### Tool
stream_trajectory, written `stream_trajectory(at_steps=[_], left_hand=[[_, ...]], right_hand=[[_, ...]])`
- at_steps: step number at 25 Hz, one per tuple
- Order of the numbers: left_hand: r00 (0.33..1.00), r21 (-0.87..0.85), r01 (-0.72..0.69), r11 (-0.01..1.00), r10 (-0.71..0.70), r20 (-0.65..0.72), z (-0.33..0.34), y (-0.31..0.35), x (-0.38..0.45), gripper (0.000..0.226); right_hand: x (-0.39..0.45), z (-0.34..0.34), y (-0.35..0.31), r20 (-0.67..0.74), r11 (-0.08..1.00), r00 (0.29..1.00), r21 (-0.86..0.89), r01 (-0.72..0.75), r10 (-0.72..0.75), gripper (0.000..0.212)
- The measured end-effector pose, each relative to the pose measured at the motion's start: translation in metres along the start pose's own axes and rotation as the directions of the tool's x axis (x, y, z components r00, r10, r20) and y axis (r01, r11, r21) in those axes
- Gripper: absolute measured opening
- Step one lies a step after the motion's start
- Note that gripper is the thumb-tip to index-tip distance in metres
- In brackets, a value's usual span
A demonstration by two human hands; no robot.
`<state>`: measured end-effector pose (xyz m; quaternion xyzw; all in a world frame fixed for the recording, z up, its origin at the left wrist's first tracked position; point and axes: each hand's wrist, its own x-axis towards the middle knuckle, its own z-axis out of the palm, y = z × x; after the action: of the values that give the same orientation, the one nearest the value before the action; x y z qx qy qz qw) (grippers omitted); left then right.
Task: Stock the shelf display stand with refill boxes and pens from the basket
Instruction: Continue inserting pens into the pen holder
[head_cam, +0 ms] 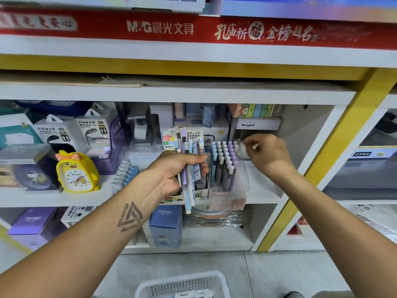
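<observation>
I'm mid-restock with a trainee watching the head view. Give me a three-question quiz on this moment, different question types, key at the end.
1. True or false: the left hand grips a bundle of pens.
2. Where is the white basket? A) on the shelf B) on the floor below the shelves C) in the right hand
3. Fill in: the yellow duck-shaped item left of the display stand is a ____.

Key: 1 true. 2 B. 3 clock. Note: the right hand pinches a small white item beside the stand's pen rows; what it is cannot be told.
</observation>
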<state>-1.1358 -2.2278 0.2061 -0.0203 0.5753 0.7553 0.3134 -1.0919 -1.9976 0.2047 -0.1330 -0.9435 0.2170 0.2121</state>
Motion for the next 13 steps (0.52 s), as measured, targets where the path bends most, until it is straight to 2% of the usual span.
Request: stream_trajectory(at_steps=[3,6,13], left_hand=[[1.0,-0.013,-0.006,1.0,0.006,-0.016,-0.001,0.0,0.001,0.025],[1.0,-0.015,-0.009,1.0,0.009,-0.012,-0.002,0.0,0.002,0.027],[1.0,0.005,-0.014,1.0,0.014,0.016,-0.005,-0.001,0.005,0.03]], right_hand=[[-0.003,0.013,-0.003,0.075,0.982,0.99,-0.134,0.131,-0.122,0.028],[-0.002,0.017,-0.008,-0.008,0.968,0.982,-0.172,0.185,-0.189,0.024],[0.0,0.021,-0.013,0.044,0.967,0.984,-0.183,0.177,-0.172,0.025]])
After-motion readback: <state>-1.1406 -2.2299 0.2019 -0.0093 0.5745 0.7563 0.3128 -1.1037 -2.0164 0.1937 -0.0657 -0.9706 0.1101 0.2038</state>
